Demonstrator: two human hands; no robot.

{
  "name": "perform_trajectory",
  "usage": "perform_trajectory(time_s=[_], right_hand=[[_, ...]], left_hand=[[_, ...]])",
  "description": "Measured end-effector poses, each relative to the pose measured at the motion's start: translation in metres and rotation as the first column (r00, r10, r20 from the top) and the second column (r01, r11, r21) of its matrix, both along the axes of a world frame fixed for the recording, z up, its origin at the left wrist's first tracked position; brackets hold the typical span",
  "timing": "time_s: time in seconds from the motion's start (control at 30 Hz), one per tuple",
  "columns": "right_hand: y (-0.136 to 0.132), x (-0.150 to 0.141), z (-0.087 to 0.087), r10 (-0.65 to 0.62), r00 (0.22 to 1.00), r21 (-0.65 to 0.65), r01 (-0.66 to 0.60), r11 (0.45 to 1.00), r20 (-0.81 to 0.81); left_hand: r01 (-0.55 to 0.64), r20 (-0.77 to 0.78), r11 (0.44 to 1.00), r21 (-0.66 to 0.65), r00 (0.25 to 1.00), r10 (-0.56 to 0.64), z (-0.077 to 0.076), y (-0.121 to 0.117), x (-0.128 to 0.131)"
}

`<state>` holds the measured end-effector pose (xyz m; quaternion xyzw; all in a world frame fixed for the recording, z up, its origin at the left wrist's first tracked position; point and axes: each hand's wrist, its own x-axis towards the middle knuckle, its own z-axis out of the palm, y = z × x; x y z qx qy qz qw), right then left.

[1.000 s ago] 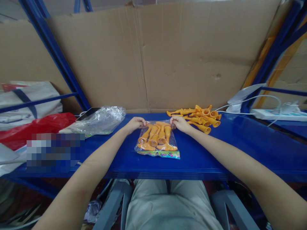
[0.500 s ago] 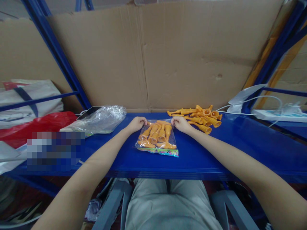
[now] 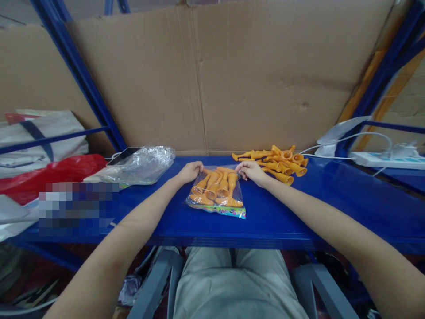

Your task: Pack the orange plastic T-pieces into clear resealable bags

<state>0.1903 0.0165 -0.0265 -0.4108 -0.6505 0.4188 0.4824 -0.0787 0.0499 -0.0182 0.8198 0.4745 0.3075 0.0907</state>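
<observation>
A clear plastic bag (image 3: 217, 188) with a colourful printed strip along its near edge lies on the blue tabletop (image 3: 282, 221). Several orange plastic pieces (image 3: 212, 190), shaped like boots or legs with hollow flared ends, fill it. My left hand (image 3: 191, 172) pinches the bag's far left corner. At the far right corner, my right hand (image 3: 250, 172) has its fingertips closed on the film. Behind and right of that hand rests a loose pile of similar orange pieces (image 3: 282, 164).
On the left, clear plastic bags (image 3: 142, 166) lie by a dark flat device (image 3: 122, 156), with a red plastic bag (image 3: 66, 173) and a white cloth bag (image 3: 43, 137) beyond. A white power strip (image 3: 388, 159) with cables sits right. Cardboard (image 3: 249, 79) stands behind.
The bag has shifted very slightly toward the left. My right hand's fingers have changed their hold at its corner and spread a little. My left hand stays nearly still.
</observation>
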Motion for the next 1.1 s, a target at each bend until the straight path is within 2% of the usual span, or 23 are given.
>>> perform_trajectory(time_s=[0.3,0.4,0.53,0.63,0.73,0.83,0.93,1.0,1.1], right_hand=[[0.006,-0.002,-0.003,-0.074,0.981,0.084,0.059,0.995,0.179],[0.008,-0.002,-0.002,-0.118,0.958,0.195,0.068,0.979,0.261],[0.005,-0.001,0.003,-0.151,0.914,0.353,0.010,0.936,0.376],[-0.001,-0.002,0.008,-0.212,0.845,0.437,-0.028,0.899,0.491],[-0.010,-0.004,0.014,-0.283,0.734,0.465,-0.051,0.884,0.617],[-0.022,-0.008,0.020,-0.344,0.611,0.481,-0.068,0.874,0.713],[-0.034,-0.014,0.025,-0.431,0.492,0.546,-0.112,0.830,0.756],[-0.039,-0.018,0.025,-0.482,0.454,0.599,-0.155,0.785,0.749],[-0.041,-0.021,0.024,-0.504,0.461,0.642,-0.211,0.737,0.730]], left_hand=[[0.027,-0.144,0.999,0.019,0.989,-0.024,0.000,0.001,-0.003],[0.019,-0.193,0.999,0.036,0.981,-0.011,-0.001,0.002,-0.005],[0.014,-0.238,0.999,0.030,0.971,-0.006,0.002,0.000,-0.005],[0.048,-0.266,0.999,0.019,0.963,-0.041,0.006,-0.002,-0.004],[0.055,-0.306,0.998,0.018,0.951,-0.047,0.012,-0.004,-0.004],[-0.004,-0.323,1.000,-0.015,0.947,-0.001,0.018,-0.009,-0.002],[-0.092,-0.343,0.995,-0.022,0.936,0.079,0.023,-0.015,0.004],[-0.130,-0.360,0.992,0.005,0.925,0.123,0.023,-0.020,0.009],[-0.141,-0.384,0.988,0.058,0.911,0.153,0.021,-0.024,0.014]])
